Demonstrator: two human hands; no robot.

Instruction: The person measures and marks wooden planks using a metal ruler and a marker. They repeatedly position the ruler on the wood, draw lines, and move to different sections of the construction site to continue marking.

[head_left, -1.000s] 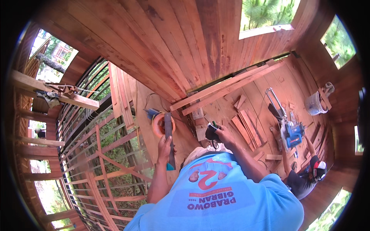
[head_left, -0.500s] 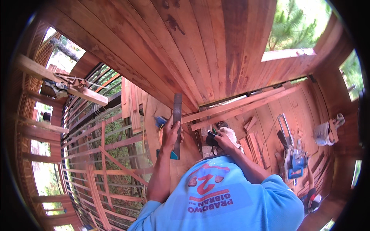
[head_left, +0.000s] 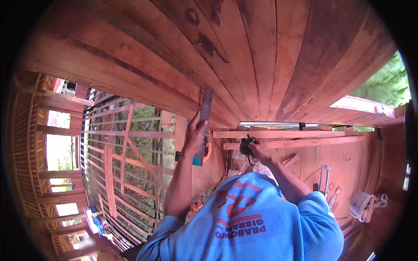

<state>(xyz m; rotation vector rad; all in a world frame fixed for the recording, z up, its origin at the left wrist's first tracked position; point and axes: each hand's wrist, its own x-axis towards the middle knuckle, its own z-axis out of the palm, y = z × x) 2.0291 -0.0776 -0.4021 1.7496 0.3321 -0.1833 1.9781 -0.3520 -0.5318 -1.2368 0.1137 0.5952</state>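
Observation:
My left hand (head_left: 194, 135) is wrapped round a try square (head_left: 206, 104) with a dark metal blade and a teal stock. The blade points up, its tip at the lower part of the reddish plank wall (head_left: 244, 65); whether it touches cannot be told. To the right, my right hand (head_left: 262, 152) grips a compact black object (head_left: 246, 148) with a thin loop hanging below it. A slim green-tipped stick (head_left: 249, 137) shows above the same fingers. The black object's exact kind is unclear.
Two long timber strips (head_left: 296, 135) run along the wall's foot to the right. An orange tool (head_left: 208, 152) sits behind the square. Open floor framing (head_left: 130, 152) with gaps lies at left. A white bucket (head_left: 360, 205) stands at right.
The view has turned and come closer to the wall. My left hand has brought the square up toward the planks. My right hand has lifted the black object away from the pale cloth.

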